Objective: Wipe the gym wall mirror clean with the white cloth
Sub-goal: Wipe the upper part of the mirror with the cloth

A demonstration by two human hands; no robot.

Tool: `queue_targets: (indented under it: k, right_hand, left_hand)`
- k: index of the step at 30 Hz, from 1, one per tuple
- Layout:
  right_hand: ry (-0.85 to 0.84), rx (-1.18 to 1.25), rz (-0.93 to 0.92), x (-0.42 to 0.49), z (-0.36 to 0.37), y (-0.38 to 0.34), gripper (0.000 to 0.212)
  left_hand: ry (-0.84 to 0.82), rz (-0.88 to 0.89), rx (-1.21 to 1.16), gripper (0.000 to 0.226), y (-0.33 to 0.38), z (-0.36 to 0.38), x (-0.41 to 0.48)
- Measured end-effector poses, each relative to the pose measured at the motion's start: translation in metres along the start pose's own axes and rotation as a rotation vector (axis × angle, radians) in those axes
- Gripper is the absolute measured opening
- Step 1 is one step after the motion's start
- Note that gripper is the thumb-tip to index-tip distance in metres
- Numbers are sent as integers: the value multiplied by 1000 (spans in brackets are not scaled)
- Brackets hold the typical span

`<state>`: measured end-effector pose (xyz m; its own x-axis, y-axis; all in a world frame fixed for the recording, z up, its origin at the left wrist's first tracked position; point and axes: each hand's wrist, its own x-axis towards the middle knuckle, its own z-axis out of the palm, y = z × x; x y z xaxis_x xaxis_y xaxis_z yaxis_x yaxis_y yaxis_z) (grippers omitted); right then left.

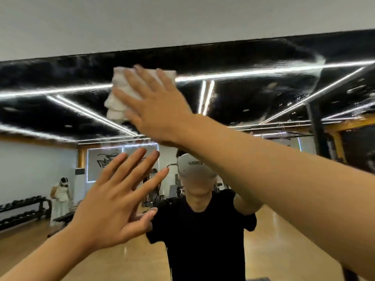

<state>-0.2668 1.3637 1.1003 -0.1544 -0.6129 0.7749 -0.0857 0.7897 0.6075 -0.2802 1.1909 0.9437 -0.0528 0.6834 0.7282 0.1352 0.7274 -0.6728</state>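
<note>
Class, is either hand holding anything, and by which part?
The right hand presses the white cloth flat to the mirror, straight fingers over its right side, not gripping. The left hand holds nothing.

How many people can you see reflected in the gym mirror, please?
2: a person in a black T-shirt at centre, and a person in white far left, by the dumbbell rack. Others may be hidden.

Right arm (263, 169) stretched up, right hand (156, 106) flat, fingers spread, left hand (115, 203) lower, open, palm apparently facing forward
</note>
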Motion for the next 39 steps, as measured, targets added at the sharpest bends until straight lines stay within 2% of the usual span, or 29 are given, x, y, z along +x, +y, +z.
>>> queue_targets:
  k: [3,5,7,13,15,18,21,26,30,32,36,39]
  right_hand:
    - [-30,-10,-110,-11,0,-3,59]
    - [-25,19,-153,-33,-1,22,58]
    - [-23,37,-112,-63,-2,62,59]
    - [-58,2,330,-175,-22,195,60]
    - [-39,10,468,-190,-22,209,60]
    - [40,64,647,-166,-15,183,62]
    - [95,61,552,-124,-8,123,63]
    - [76,28,172,-87,13,26,61]
    - [15,25,-54,-124,13,52,59]
    - [-17,-2,-44,-158,9,88,59]
    - [-75,-38,153,-224,-5,164,61]
    - [-108,-34,251,-210,-17,205,62]
  left_hand:
    - [-3,14,4,82,-1,-1,0]
    - [-1,17,5,82,-2,-1,0]
    - [7,15,-1,82,-2,0,0]
    - [33,-2,-3,82,3,4,1]
    - [39,-5,-6,80,5,5,2]
    - [38,-9,-12,77,5,5,2]
    - [18,-11,-19,78,4,6,0]
    - [2,-1,-29,79,1,4,0]
    - [11,1,-34,80,1,4,-1]
    - [26,2,-42,80,2,5,0]
    - [55,5,-54,81,2,9,1]
    - [73,19,-42,80,2,8,4]
